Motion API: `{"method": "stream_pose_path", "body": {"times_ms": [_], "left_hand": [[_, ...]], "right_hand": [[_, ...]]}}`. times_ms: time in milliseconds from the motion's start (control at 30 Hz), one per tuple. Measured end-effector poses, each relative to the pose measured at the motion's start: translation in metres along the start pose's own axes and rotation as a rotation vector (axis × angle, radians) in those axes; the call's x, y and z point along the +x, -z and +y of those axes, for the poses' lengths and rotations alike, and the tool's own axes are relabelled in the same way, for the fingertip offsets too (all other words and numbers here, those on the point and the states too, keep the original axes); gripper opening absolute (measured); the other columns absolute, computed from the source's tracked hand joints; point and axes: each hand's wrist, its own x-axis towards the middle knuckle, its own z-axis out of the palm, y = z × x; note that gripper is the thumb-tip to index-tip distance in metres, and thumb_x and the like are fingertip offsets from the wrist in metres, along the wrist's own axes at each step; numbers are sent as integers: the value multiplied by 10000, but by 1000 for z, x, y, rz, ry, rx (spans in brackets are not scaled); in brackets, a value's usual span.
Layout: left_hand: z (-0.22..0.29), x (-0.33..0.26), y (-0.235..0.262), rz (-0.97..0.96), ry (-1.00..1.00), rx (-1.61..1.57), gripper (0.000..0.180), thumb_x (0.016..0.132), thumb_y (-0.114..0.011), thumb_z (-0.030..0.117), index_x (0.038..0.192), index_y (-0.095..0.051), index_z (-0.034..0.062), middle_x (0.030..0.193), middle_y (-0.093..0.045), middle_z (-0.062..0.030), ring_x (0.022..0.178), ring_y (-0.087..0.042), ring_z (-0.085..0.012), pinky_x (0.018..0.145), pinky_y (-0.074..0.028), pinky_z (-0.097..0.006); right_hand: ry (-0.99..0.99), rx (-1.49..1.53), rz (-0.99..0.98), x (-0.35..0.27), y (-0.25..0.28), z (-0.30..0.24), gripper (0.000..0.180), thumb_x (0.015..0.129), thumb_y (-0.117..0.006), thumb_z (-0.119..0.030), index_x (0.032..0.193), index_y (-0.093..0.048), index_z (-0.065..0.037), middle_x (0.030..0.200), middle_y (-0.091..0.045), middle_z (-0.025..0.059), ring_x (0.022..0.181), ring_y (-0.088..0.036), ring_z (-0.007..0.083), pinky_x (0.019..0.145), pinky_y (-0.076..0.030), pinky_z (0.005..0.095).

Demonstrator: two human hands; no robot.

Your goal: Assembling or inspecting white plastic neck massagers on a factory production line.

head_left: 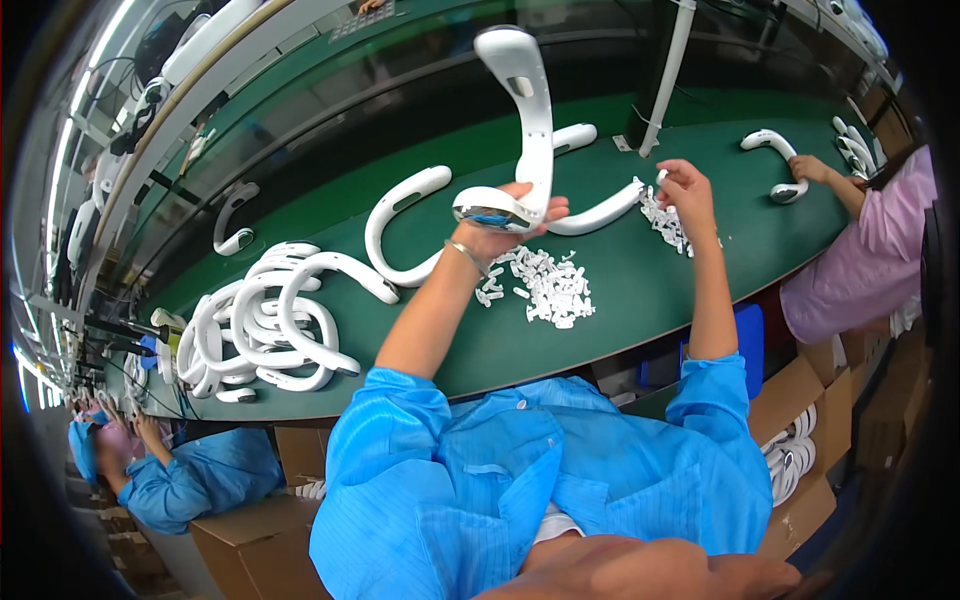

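Observation:
My left hand (484, 239) grips a white curved neckband housing (537, 130) from beneath, holding it up above the green table. The housing's wide end with a shiny dark face rests on the palm, and its other end points up and away. To the right, my right hand (690, 200) is raised with thumb and fingers pinched on a small white plastic piece (661, 177). Just below that hand lies a small heap of white plastic pieces (668, 222). A larger heap of such pieces (556, 288) is spread on the table between my forearms.
Several white neckband housings (300, 310) are piled at the left, with more lying (375, 230) behind my left hand. A white post (668, 80) stands at the table's back. A co-worker in pink (860, 235) handles another housing at right. Cardboard boxes (262, 540) stand below.

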Motion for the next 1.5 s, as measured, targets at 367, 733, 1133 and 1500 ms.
{"method": "stream_pose_path", "body": {"times_ms": [367, 733, 1133, 1500], "left_hand": [[-74, -18, -21, 156, -226, 607, 325, 847, -591, 118, 1129, -476, 5, 858, -638, -119, 665, -612, -137, 558, -502, -261], [-91, -36, -25, 115, -396, 526, 316, 909, -469, 83, 1206, -371, 43, 891, -563, -104, 736, -631, -171, 549, -561, -299], [-92, -41, -22, 32, -327, 365, 430, 854, -480, 43, 1248, -318, 103, 897, -525, -89, 587, -571, -135, 468, -546, -303], [-105, -43, -19, 93, -630, 629, 383, 919, -523, 230, 1238, -403, 55, 900, -590, -63, 620, -587, -99, 506, -485, -228]], "right_hand": [[94, 448, -62, -77, -112, -44, 145, 785, -635, 12, 927, -659, 24, 839, -652, 53, 720, -593, 80, 639, -480, 209], [18, 385, -46, -109, -131, -57, 104, 784, -626, 34, 887, -636, 31, 814, -640, 64, 697, -597, 106, 641, -489, 221], [-130, 277, -147, -104, -125, -58, 88, 771, -653, -7, 843, -627, 37, 700, -625, 59, 607, -575, 86, 562, -468, 198], [84, 74, -96, -124, -124, -52, 189, 800, -618, -15, 983, -608, 28, 874, -629, 75, 785, -594, 126, 668, -492, 236]]}}
